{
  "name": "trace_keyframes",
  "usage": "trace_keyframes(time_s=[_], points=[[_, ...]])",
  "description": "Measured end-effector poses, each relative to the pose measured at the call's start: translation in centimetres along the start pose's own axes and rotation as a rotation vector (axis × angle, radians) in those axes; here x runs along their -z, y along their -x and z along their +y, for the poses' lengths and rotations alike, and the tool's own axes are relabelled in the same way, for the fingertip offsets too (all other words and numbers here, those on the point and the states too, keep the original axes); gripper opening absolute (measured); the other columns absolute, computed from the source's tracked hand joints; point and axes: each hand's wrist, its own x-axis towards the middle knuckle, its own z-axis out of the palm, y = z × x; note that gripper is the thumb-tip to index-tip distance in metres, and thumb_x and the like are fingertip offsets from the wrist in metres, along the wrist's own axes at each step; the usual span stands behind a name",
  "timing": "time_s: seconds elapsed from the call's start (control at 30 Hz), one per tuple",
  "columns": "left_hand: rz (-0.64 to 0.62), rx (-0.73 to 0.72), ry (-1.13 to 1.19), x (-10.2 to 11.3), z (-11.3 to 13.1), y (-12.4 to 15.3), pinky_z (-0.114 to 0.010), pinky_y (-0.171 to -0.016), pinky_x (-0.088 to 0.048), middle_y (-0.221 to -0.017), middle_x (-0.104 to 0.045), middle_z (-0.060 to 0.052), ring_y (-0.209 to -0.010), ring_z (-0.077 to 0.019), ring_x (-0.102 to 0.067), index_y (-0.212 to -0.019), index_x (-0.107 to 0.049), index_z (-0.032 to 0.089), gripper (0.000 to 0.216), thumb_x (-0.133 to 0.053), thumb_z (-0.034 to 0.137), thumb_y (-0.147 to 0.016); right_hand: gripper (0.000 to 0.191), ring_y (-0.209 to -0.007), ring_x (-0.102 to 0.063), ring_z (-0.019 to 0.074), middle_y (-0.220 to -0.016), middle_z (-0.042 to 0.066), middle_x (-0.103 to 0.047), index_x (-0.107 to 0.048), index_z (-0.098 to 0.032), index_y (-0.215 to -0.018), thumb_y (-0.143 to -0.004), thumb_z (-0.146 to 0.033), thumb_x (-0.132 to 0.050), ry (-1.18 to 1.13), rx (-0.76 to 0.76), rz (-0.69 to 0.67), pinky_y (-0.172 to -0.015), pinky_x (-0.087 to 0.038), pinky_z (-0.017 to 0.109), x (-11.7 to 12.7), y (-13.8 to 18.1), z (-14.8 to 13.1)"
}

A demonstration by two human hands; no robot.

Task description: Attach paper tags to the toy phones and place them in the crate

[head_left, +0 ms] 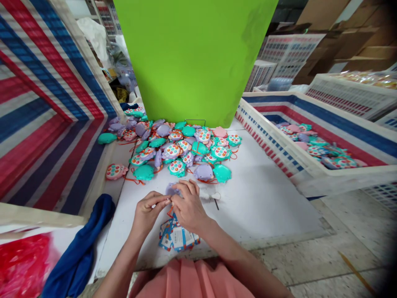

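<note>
Upright across the far side, a tall, flat, lime-green panel (198, 62). In front of it, a broad white tabletop (263, 203). At left, a big white crate lined with red, white and blue striped sheeting (62, 174); at right, a white slatted plastic crate with similar striped lining (322, 178), holding a heap of teal, purple and pink toys (322, 145). Spread before the panel, a wide pile of rounded, animal-shaped plastic toys in teal, purple and pink (173, 151), many with coloured round buttons, several with orange cords. Near the left crate's lower corner, a long twist of dark blue fabric (77, 252), with crumpled, glossy red plastic film (25, 260) beside it.

On the near side of the pile, a right hand (190, 208) with fingers curled over a small rounded purple plastic toy (171, 189), gripping it; a left hand (148, 208) closed in a pinch at the toy's near edge, anything between its fingertips too small to tell. Just below both, a loose cluster of blue, white and orange printed cards (178, 238). Right of the hands, a short, thin dark stick (216, 204) flat on the tabletop. Smallest, under the fingers, a bit of thin orange cord (170, 212).
</note>
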Motion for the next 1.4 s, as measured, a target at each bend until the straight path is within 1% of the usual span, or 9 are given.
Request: trace_keyframes(time_s=[0.2,0.33,0.53,0.6,0.77,0.93,1.0,1.2,1.4], points=[[-0.016,-0.035,-0.094,0.1,0.4,0.0,-0.022,-0.061,-0.046,-0.075,-0.062,-0.001,-0.070,-0.0125,-0.058,-0.091,-0.073,0.024,0.015,-0.064,0.025,-0.079,0.015,-0.117,-0.035,0.0247,-0.113,0.007,-0.053,-0.062,-0.019,-0.086,-0.078,-0.012,-0.052,-0.017,-0.013,0.022,-0.103,-0.019,0.048,0.0,0.0,0.0],[-0.045,-0.064,-0.139,0.1,0.9,0.0,-0.021,-0.060,-0.045,-0.075,-0.060,-0.001,-0.069,-0.0115,-0.057,-0.097,-0.071,0.024,0.019,-0.057,0.025,-0.084,0.014,-0.110,-0.040,0.0227,-0.107,0.006,-0.055,-0.061,-0.019,-0.083,-0.078,-0.011,-0.051,-0.049,-0.038,0.043,-0.102,-0.020,0.046,-0.2,0.1,0.1],[-0.044,-0.108,-0.219,-0.2,1.2,-0.1,-0.020,-0.051,-0.039,-0.062,-0.048,0.003,-0.057,-0.0095,-0.050,-0.092,-0.071,0.022,0.017,-0.057,0.024,-0.084,0.015,-0.100,-0.044,0.0215,-0.094,0.004,-0.056,-0.057,-0.019,-0.082,-0.079,-0.009,-0.046,-0.130,-0.048,0.093,-0.098,-0.025,0.044,-1.2,0.4,0.1],[-0.051,-0.123,-0.268,-0.4,1.4,-0.1,-0.020,-0.053,-0.040,-0.063,-0.047,0.002,-0.058,-0.0101,-0.050,-0.094,-0.070,0.023,0.018,-0.055,0.022,-0.085,0.016,-0.098,-0.044,0.0216,-0.093,0.005,-0.056,-0.056,-0.019,-0.082,-0.079,-0.009,-0.045,-0.157,-0.053,0.114,-0.096,-0.026,0.044,-1.5,0.6,0.3],[-0.038,-0.156,-0.391,-1.1,1.8,0.0,-0.024,-0.063,-0.043,-0.074,-0.053,-0.002,-0.071,-0.0137,-0.053,-0.103,-0.067,0.024,0.025,-0.047,0.019,-0.088,0.016,-0.095,-0.044,0.0206,-0.090,0.004,-0.054,-0.055,-0.019,-0.079,-0.079,-0.006,-0.045,-0.192,-0.072,0.137,-0.092,-0.029,0.041,-1.6,0.6,0.7],[0.003,-0.162,-0.472,-1.8,1.8,0.1,-0.027,-0.064,-0.043,-0.075,-0.053,-0.003,-0.074,-0.0162,-0.050,-0.108,-0.065,0.024,0.030,-0.042,0.018,-0.089,0.015,-0.091,-0.043,0.0203,-0.085,0.004,-0.051,-0.054,-0.018,-0.074,-0.077,-0.008,-0.044,-0.171,-0.077,0.135,-0.087,-0.031,0.039,-1.5,0.6,0.2],[0.019,-0.150,-0.474,-1.9,1.8,0.1,-0.028,-0.064,-0.043,-0.075,-0.052,-0.003,-0.073,-0.0161,-0.050,-0.108,-0.065,0.023,0.030,-0.042,0.019,-0.090,0.016,-0.089,-0.042,0.0201,-0.083,0.004,-0.050,-0.054,-0.018,-0.073,-0.078,-0.008,-0.043,-0.173,-0.100,0.151,-0.085,-0.032,0.039,-1.6,0.6,-0.1],[0.035,-0.107,-0.338,-2.0,2.3,0.3,-0.026,-0.063,-0.045,-0.075,-0.053,-0.003,-0.071,-0.0145,-0.054,-0.105,-0.065,0.020,0.026,-0.044,0.022,-0.089,0.018,-0.087,-0.043,0.0193,-0.081,0.004,-0.049,-0.054,-0.018,-0.072,-0.083,-0.010,-0.042,-0.169,-0.152,0.175,-0.082,-0.033,0.038,-1.3,0.3,-0.3],[0.016,-0.076,-0.389,-2.1,2.6,0.5,-0.025,-0.063,-0.045,-0.076,-0.055,-0.003,-0.071,-0.0149,-0.054,-0.098,-0.066,0.020,0.025,-0.043,0.020,-0.089,0.018,-0.087,-0.042,0.0204,-0.081,0.005,-0.049,-0.055,-0.018,-0.072,-0.082,-0.010,-0.043,-0.110,-0.156,0.156,-0.081,-0.032,0.038,-1.4,0.3,-0.3]])
